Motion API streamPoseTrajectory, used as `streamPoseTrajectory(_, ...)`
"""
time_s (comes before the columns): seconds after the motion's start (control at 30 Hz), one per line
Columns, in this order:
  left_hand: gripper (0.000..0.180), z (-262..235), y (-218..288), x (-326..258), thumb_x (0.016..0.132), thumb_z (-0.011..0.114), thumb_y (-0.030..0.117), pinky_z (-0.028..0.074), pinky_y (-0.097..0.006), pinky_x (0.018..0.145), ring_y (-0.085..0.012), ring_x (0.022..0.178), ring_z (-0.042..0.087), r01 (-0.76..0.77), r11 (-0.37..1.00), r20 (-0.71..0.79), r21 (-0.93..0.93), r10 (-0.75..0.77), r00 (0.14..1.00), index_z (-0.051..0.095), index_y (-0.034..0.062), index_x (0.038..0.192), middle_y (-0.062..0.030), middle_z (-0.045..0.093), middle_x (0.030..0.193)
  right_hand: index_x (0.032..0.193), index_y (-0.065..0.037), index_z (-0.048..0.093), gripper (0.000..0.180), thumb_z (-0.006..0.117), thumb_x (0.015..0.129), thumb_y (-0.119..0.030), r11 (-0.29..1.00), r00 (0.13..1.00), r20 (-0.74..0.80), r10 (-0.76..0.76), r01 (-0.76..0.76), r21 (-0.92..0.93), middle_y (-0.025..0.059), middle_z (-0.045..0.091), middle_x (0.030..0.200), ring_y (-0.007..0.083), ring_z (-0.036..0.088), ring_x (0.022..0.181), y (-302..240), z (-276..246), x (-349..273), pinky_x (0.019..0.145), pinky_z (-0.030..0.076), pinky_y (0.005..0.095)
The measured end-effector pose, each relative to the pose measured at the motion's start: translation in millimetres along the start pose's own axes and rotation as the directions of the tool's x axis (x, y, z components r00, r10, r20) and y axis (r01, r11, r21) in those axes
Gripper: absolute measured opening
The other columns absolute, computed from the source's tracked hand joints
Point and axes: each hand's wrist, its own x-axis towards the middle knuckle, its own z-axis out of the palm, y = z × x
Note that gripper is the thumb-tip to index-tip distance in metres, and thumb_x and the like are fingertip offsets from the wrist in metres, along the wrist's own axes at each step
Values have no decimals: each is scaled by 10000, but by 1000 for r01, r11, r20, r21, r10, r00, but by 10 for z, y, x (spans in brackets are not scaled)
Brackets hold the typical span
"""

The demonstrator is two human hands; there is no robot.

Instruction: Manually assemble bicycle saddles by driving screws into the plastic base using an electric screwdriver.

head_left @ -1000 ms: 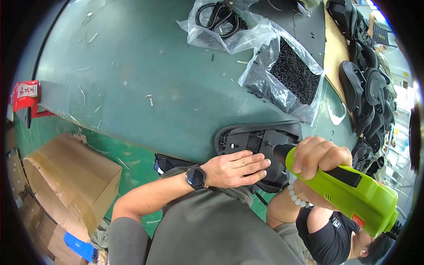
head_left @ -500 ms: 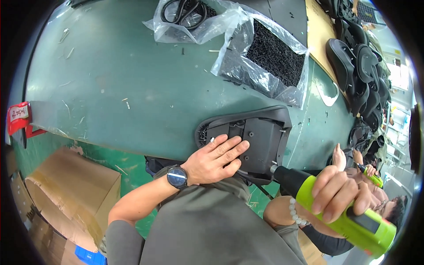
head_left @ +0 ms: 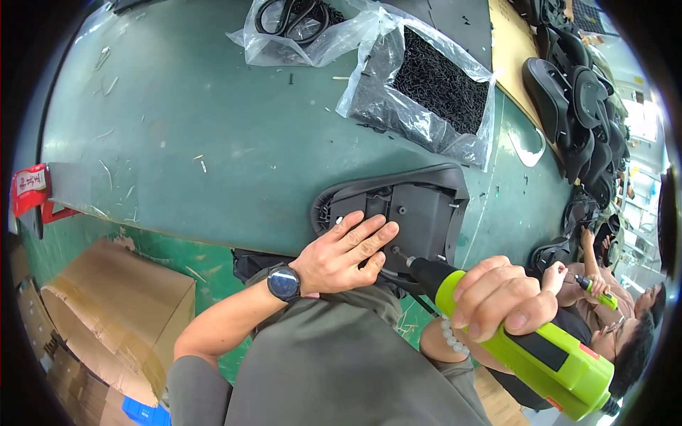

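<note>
A black padded, seat-like part [head_left: 430, 224] rests at the table's near edge, its hard underside with screw bosses facing up. My left hand [head_left: 343, 257] lies flat on this underside, fingers stretched out, with a watch on the wrist. In my right hand [head_left: 501, 298] is a lime-green and black electric screwdriver [head_left: 561, 366], fingers wrapped round its body. Its bit points left and is close to the screw boss below my left fingertips; whether they touch I cannot tell. Beyond the part lies an open clear plastic bag of black screws [head_left: 440, 82].
Another clear bag [head_left: 284, 46] holds screws and a black cable loop. Black padded parts [head_left: 586, 106] are piled at the right. Two co-workers sit there, one holding a green screwdriver [head_left: 600, 292]. A cardboard box [head_left: 128, 305] stands at lower left, a red packet [head_left: 30, 188] on the table's left end.
My right hand has moved the screwdriver left, from the part's right edge to a boss nearer my left hand. My left hand stays flat on the part.
</note>
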Motion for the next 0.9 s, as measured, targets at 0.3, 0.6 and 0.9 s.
streamPoseTrajectory(0.3,148,-19,-4,-2,812,629,71,424,-478,1040,-303,1162,592,10,1000,13,-4,-10,1000,482,78,791,-163,568,1323,892,-8,574,83,620,833,-44,999,995,84,53,-52,-16,132,678,798,279,674,703,33,36,37,647,556,371)
streamPoseTrajectory(0.6,123,-82,-12,15,827,621,80,421,-478,1040,-305,1169,589,-5,1000,37,-18,6,999,500,84,851,-152,572,1321,976,-4,592,190,626,868,-157,989,993,11,113,-112,-100,142,672,768,277,672,688,28,229,36,624,553,378)
streamPoseTrajectory(0.9,129,-140,5,22,803,640,153,402,-428,1057,-280,1248,529,7,998,115,-59,0,993,577,80,890,-136,530,1377,985,-51,540,479,385,957,-504,996,996,-54,70,-67,55,91,604,697,235,565,581,143,90,77,580,462,351)
